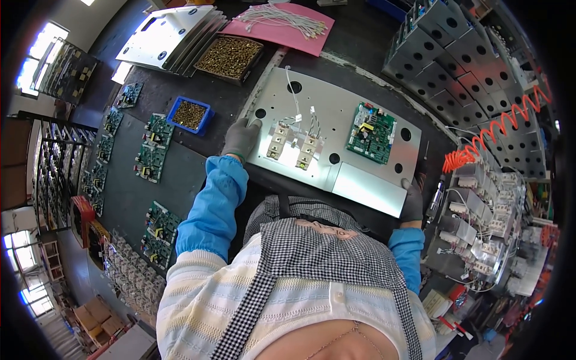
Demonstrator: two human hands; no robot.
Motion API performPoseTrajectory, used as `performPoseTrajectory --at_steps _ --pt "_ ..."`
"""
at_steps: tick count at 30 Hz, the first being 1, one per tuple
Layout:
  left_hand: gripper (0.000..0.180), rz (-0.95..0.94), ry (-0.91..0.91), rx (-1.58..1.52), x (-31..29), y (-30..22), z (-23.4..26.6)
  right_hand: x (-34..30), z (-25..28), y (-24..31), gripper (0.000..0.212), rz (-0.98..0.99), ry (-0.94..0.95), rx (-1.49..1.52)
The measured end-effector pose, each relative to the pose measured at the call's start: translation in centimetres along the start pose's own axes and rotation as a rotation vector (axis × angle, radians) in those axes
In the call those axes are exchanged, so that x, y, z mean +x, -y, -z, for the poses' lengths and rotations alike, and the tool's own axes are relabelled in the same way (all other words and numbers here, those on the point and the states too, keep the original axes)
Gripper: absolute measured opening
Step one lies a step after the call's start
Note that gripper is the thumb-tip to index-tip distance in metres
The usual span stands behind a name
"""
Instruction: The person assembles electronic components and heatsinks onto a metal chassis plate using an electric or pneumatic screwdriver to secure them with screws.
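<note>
A silvery metal mounting plate (327,99) with round holes and a bent front flange lies at a slant on the bench before me. It carries a green circuit board (371,133) on its right half. Toward its left half sit two pale terminal modules, the left module (278,143) and the right module (307,152), with thin wires rising from them. My left hand (242,139), in a grey glove, is closed on the plate's left edge. At the near right corner my right hand (411,203), also gloved, grips the plate; its fingers are partly hidden.
Left of the plate are a blue bin of small brass-coloured parts (189,114), a larger parts tray (229,57) and several circuit boards (155,147). Stacked plates (165,36) and white cables on pink foam (318,45) lie behind. A red coiled hose (498,129) and a screwdriver (437,195) are at right.
</note>
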State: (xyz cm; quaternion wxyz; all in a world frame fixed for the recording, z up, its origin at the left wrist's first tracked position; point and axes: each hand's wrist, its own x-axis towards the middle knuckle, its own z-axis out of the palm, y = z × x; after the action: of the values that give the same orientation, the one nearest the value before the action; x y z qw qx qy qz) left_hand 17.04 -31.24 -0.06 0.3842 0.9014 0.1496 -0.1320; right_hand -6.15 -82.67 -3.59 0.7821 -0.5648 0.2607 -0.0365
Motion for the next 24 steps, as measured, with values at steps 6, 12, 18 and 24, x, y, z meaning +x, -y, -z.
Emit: performPoseTrajectory --at_steps 6,12,18,24 --pt "0.051 -0.1 -0.133 0.063 -0.1 0.2 -0.5 0.7 0.6 -0.5 0.051 -0.002 0.047 0.028" --pt "0.061 -0.034 -0.042 0.04 -0.6 -0.7 0.1 0.4 0.2 0.1 0.052 -0.056 0.027 0.049" --pt "0.052 -0.089 -0.133 0.031 -0.4 0.1 -0.4 0.2 -0.7 0.6 0.044 -0.078 0.019 0.107" --pt "0.055 -0.081 -0.127 0.042 -0.5 -0.2 -0.4 0.4 -1.5 4.1 0.053 0.191 -0.285 -0.981"
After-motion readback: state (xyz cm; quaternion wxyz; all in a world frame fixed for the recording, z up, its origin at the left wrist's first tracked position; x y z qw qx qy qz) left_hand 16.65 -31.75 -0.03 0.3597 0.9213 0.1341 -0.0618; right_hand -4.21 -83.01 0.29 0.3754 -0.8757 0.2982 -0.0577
